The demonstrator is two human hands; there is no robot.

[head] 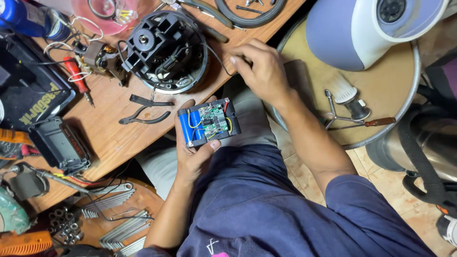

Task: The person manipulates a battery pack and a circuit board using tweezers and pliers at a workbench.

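Head view is showing the left hand (193,152) cradling a battery pack (208,123), thumb pressing along its near edge and fingers wrapping the far side, green circuit board facing up. Beyond that grip, the right hand (259,71) is resting at the wooden table's (109,133) edge, fingers curled together; whether they are pinching anything I cannot tell. Black pliers (145,110) are lying just left of the pack.

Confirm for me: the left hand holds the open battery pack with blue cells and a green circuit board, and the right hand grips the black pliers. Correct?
Not quite. In the head view, the right hand rests at the table edge; the black pliers lie untouched. The left hand does hold the battery pack.
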